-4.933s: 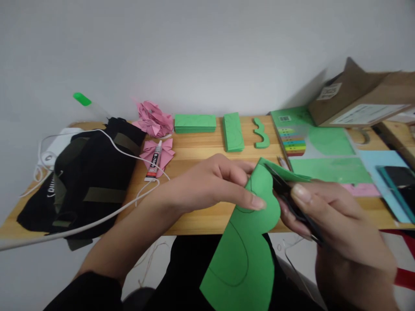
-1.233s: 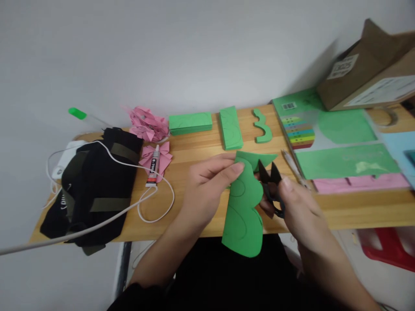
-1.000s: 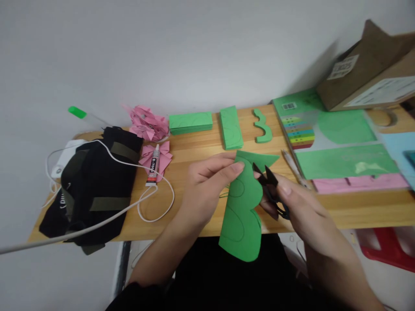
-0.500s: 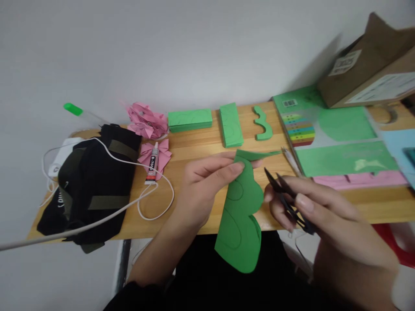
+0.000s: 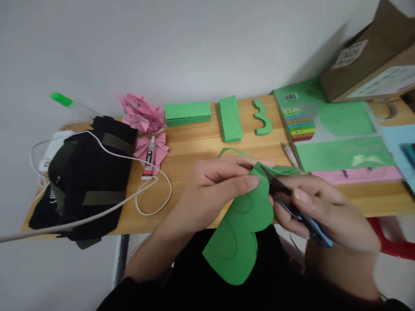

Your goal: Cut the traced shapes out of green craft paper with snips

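Note:
Green folded paper (image 5: 240,233) with scalloped edges and pencilled curves hangs over my lap. My left hand (image 5: 223,181) pinches it near its upper end, thumb on top. My right hand (image 5: 317,211) is closed around dark scissors (image 5: 288,198) with bluish handles. Their blades meet the paper's upper tip, close to my left thumb. Behind my hands, more green paper sticks out to both sides. On the table (image 5: 188,147) lie two green paper stacks, one lengthwise (image 5: 188,113) and one turned (image 5: 230,119), and a wavy green cutout (image 5: 262,117).
Pink paper pieces (image 5: 142,113) and a glue tube (image 5: 148,159) lie left of centre. Further left are a black bag (image 5: 100,172) and a white cable (image 5: 168,183). A pen (image 5: 289,154), a green paper pack (image 5: 343,129) and a cardboard box (image 5: 366,56) occupy the right.
The scissors have moved left and up onto the paper's tip. My left hand has shifted right, and the paper is tilted more. The view has shifted slightly.

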Tool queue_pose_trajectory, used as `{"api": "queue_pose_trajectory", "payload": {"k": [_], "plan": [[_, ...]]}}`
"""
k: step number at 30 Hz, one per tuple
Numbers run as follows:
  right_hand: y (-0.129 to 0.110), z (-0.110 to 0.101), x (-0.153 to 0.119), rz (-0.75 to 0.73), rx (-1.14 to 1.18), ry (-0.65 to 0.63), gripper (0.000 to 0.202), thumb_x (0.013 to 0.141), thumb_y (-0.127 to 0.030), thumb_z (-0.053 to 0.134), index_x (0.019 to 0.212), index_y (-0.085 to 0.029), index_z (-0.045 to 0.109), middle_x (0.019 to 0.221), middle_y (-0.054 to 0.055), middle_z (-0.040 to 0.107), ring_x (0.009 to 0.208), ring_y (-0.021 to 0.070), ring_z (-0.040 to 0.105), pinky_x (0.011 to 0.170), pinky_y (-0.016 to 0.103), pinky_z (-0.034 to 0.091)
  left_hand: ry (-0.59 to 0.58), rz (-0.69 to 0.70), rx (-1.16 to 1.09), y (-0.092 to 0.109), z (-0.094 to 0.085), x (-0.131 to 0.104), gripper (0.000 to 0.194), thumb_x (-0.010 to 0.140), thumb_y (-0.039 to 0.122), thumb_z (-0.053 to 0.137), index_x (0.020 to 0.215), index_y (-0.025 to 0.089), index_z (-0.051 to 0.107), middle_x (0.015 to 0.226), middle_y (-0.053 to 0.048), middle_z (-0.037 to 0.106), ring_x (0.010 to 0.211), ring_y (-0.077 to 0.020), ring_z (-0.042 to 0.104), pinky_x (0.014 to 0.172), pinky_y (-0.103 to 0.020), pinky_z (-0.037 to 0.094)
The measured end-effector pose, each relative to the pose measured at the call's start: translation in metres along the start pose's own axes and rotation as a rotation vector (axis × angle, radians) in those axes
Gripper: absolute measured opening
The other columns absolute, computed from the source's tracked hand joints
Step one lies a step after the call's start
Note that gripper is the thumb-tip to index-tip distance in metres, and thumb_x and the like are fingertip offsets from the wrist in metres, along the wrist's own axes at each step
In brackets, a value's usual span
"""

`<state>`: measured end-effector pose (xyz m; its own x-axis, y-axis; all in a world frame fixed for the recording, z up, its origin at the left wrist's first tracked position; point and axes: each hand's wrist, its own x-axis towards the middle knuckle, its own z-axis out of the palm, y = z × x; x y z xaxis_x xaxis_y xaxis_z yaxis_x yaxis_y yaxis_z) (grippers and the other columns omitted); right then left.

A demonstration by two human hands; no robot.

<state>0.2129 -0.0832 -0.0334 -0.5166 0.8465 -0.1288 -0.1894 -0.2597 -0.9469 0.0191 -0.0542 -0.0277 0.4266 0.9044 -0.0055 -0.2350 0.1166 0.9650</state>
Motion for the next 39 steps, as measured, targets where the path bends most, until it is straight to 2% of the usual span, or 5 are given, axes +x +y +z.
{"api": "queue_pose_trajectory", "payload": {"k": [10,19,22,29,39], "plan": [[-0.004,-0.0001,0.0025,0.163,0.032,0.024,0.049,0.09,-0.062,0.06,0.063,-0.021,0.061,0.039,-0.008,0.037,0.033,0.0079,0.022,0.036,0.027,0.018,-0.038,-0.014,0.101,0.0049,-0.0023,-0.0003,0.019,0.087,0.015,0.067,0.077,0.023,0.081,0.106,-0.005,0.079,0.107,-0.0245,0.072,0.096,-0.038,0.056],[-0.0013,-0.0004,0.0028,0.182,0.094,0.06,0.044,0.092,-0.056,0.063,0.07,-0.018,0.067,0.04,-0.008,0.039,0.033,0.0051,0.024,0.034,0.022,0.016,-0.042,-0.018,0.128,0.0059,-0.0007,-0.0006,0.023,0.09,0.018,0.065,0.072,0.021,0.079,0.081,-0.005,0.077,0.106,-0.0266,0.071,0.098,-0.04,0.055],[0.0001,-0.0009,0.0019,0.177,0.113,0.06,0.042,0.093,-0.054,0.062,0.07,-0.019,0.067,0.041,-0.008,0.039,0.034,0.0053,0.024,0.034,0.022,0.016,-0.045,-0.02,0.135,0.0052,-0.0009,-0.0007,0.022,0.09,0.023,0.066,0.073,0.023,0.079,0.082,-0.005,0.078,0.108,-0.0281,0.07,0.098,-0.043,0.055],[-0.0002,0.0031,0.0029,0.151,0.119,0.105,0.048,0.092,-0.053,0.062,0.056,-0.022,0.057,0.039,-0.007,0.038,0.032,0.0073,0.023,0.032,0.025,0.011,-0.024,-0.016,0.101,0.0001,-0.0017,0.0012,0.021,0.089,0.016,0.066,0.072,0.02,0.078,0.093,-0.006,0.079,0.111,-0.0264,0.07,0.1,-0.04,0.054],[0.0001,0.0041,0.0073,0.135,0.124,0.072,0.046,0.093,-0.052,0.062,0.058,-0.022,0.06,0.036,-0.007,0.037,0.03,0.007,0.025,0.029,0.023,0.013,-0.003,-0.069,-0.024,-0.0023,-0.0024,0.0021,0.018,0.085,0.019,0.07,0.068,0.016,0.075,0.095,-0.008,0.078,0.113,-0.0256,0.068,0.102,-0.039,0.051]]}}
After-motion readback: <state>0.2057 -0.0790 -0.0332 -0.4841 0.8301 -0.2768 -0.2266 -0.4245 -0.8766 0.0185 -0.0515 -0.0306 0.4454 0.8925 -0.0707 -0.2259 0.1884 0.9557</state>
